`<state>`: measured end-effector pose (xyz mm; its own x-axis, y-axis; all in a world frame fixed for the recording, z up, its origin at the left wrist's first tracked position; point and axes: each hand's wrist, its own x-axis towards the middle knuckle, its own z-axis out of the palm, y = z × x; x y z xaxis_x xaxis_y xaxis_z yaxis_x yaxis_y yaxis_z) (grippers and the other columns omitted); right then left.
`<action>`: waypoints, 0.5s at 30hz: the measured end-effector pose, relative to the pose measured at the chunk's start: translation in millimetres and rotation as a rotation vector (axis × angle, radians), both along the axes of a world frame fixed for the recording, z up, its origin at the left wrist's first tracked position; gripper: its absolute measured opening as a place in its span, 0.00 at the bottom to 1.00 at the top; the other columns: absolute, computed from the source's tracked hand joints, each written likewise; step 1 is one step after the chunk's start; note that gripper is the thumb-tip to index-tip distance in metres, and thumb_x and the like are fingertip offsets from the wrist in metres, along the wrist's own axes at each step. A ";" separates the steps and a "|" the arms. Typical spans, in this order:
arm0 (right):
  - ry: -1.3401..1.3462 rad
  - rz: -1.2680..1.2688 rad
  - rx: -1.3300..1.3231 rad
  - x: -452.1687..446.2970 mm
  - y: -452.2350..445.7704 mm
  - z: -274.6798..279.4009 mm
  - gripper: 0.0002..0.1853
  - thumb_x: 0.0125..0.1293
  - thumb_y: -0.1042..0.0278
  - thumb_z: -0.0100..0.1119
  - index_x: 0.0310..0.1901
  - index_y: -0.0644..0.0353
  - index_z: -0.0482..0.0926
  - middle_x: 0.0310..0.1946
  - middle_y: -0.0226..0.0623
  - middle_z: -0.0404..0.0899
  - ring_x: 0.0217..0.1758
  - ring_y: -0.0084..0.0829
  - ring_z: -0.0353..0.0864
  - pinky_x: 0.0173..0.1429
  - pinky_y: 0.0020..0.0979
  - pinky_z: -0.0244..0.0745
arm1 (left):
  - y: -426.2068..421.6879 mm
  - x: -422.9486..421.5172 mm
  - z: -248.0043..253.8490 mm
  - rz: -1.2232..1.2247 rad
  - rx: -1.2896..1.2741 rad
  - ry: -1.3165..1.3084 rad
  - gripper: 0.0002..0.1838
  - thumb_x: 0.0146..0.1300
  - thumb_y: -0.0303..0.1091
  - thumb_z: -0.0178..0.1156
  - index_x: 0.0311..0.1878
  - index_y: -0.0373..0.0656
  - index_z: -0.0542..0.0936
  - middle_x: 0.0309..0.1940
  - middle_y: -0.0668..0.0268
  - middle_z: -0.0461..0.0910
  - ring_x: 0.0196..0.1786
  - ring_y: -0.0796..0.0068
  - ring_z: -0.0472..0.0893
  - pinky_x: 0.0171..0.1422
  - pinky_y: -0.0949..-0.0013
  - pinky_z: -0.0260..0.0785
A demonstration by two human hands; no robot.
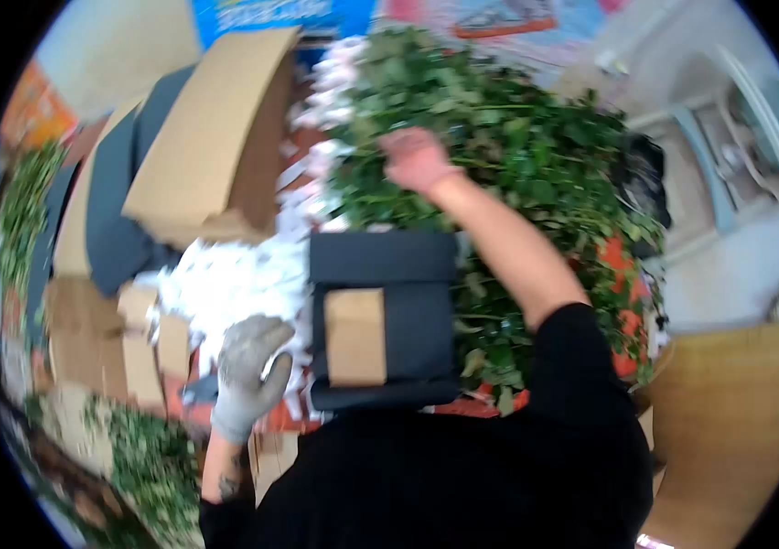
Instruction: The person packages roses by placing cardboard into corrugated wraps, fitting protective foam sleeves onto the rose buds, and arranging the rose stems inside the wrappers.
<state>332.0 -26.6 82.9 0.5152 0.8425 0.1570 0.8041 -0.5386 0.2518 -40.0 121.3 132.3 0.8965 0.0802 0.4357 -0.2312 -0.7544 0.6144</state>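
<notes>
My left hand (250,377), in a grey-white work glove, hovers beside a pile of white paper or foam pieces (234,279). Its thumb stands apart from the fingers and nothing is held. My right hand (419,160), pinkish and blurred, reaches out over a broad heap of green leafy stems (499,151). Whether it grips a stem is too smeared to tell. White-pink wrapped ends (325,160) line the heap's left side. In front of my body lies a black sheet (421,320) with folded edges, bearing a tan cardboard piece (355,339).
A large cardboard box (206,128) leans at the upper left beside dark sheets (113,192). Smaller cardboard boxes (87,329) stand at left. More greenery (151,467) lies at lower left. A grey-white fixture (719,156) and a wooden panel (737,430) are at right.
</notes>
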 end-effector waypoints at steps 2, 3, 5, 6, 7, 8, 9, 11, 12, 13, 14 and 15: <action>-0.058 -0.044 -0.113 35.6 -2.1 -41.9 0.06 0.55 0.64 0.46 0.32 0.53 0.71 0.26 0.32 0.75 0.34 0.32 0.77 0.41 0.35 0.69 | -7.2 25.2 10.6 -0.097 0.030 0.000 0.18 0.44 0.22 0.60 0.42 0.40 0.80 0.41 0.57 0.79 0.47 0.54 0.78 0.56 0.56 0.68; 0.066 -0.059 -0.195 44.8 -3.4 -49.7 0.05 0.55 0.64 0.45 0.31 0.54 0.70 0.26 0.32 0.74 0.33 0.32 0.75 0.41 0.36 0.68 | -6.0 35.4 13.1 -0.101 0.032 0.000 0.16 0.44 0.22 0.60 0.41 0.39 0.80 0.40 0.57 0.79 0.46 0.55 0.78 0.54 0.58 0.69; -0.132 -0.060 -0.397 48.3 -7.5 -64.1 0.05 0.57 0.66 0.44 0.33 0.54 0.69 0.30 0.32 0.74 0.37 0.32 0.74 0.43 0.35 0.66 | 11.6 54.6 4.5 -0.091 -0.075 -0.037 0.14 0.47 0.21 0.59 0.41 0.38 0.79 0.40 0.56 0.79 0.45 0.56 0.78 0.53 0.61 0.70; -0.115 -0.045 -0.432 47.2 -9.9 -67.2 0.05 0.57 0.67 0.46 0.34 0.55 0.70 0.32 0.32 0.73 0.42 0.31 0.72 0.45 0.35 0.64 | 27.5 64.7 -8.3 -0.121 -0.236 -0.081 0.11 0.53 0.20 0.56 0.41 0.36 0.79 0.40 0.58 0.80 0.43 0.63 0.79 0.51 0.65 0.70; -0.117 -0.052 -0.429 41.3 -20.4 -70.4 0.05 0.57 0.67 0.46 0.34 0.55 0.70 0.32 0.32 0.73 0.42 0.31 0.72 0.45 0.35 0.64 | 35.2 71.0 -14.3 0.072 -0.431 0.057 0.09 0.57 0.21 0.55 0.42 0.35 0.78 0.39 0.60 0.80 0.41 0.69 0.78 0.48 0.68 0.70; -0.190 0.014 -0.374 25.8 -35.6 -58.0 0.03 0.57 0.67 0.47 0.33 0.54 0.68 0.29 0.31 0.71 0.41 0.30 0.71 0.45 0.36 0.64 | 39.7 89.0 -25.5 0.122 -0.563 0.012 0.10 0.57 0.21 0.55 0.42 0.34 0.78 0.39 0.61 0.80 0.40 0.72 0.78 0.47 0.69 0.69; -0.271 0.083 -0.318 21.6 -44.4 -46.0 0.03 0.57 0.67 0.47 0.31 0.53 0.67 0.27 0.30 0.69 0.40 0.29 0.70 0.44 0.36 0.64 | 42.5 113.6 -37.3 0.174 -0.694 -0.039 0.10 0.57 0.21 0.54 0.42 0.33 0.79 0.39 0.62 0.80 0.39 0.74 0.77 0.46 0.71 0.69; -0.730 0.011 -0.376 50.5 -57.5 -101.0 0.03 0.59 0.67 0.47 0.32 0.54 0.70 0.27 0.29 0.71 0.37 0.31 0.71 0.42 0.34 0.65 | 48.4 156.8 -45.3 0.102 -0.521 0.048 0.12 0.57 0.21 0.55 0.45 0.33 0.78 0.39 0.61 0.79 0.40 0.75 0.77 0.46 0.75 0.68; -0.449 0.112 -0.394 46.9 -59.2 -76.5 0.07 0.60 0.67 0.46 0.37 0.56 0.73 0.33 0.30 0.75 0.40 0.31 0.74 0.45 0.31 0.67 | 48.6 174.5 -55.6 0.066 -0.492 0.063 0.13 0.57 0.22 0.55 0.46 0.34 0.79 0.41 0.60 0.79 0.42 0.72 0.78 0.48 0.73 0.69; -0.115 0.175 -0.402 42.1 -60.8 -50.7 0.11 0.60 0.66 0.46 0.41 0.57 0.75 0.39 0.31 0.78 0.44 0.32 0.77 0.47 0.29 0.70 | 49.1 187.2 -59.6 0.042 -0.463 0.080 0.14 0.57 0.23 0.56 0.47 0.35 0.79 0.42 0.58 0.80 0.45 0.69 0.79 0.51 0.71 0.69; 0.204 0.190 -0.417 36.9 -62.3 -23.4 0.15 0.61 0.66 0.46 0.46 0.59 0.78 0.45 0.32 0.81 0.48 0.33 0.80 0.50 0.27 0.72 | 47.0 199.2 -51.2 -0.009 -0.211 -0.012 0.15 0.56 0.26 0.58 0.48 0.37 0.78 0.46 0.56 0.79 0.49 0.65 0.78 0.55 0.67 0.68; 0.308 0.048 -0.633 22.6 -47.3 16.5 0.18 0.59 0.65 0.48 0.49 0.60 0.78 0.50 0.36 0.80 0.52 0.34 0.79 0.53 0.30 0.73 | 39.3 212.9 -44.0 -0.062 0.039 -0.096 0.17 0.55 0.28 0.60 0.50 0.39 0.78 0.49 0.55 0.78 0.54 0.60 0.77 0.59 0.63 0.66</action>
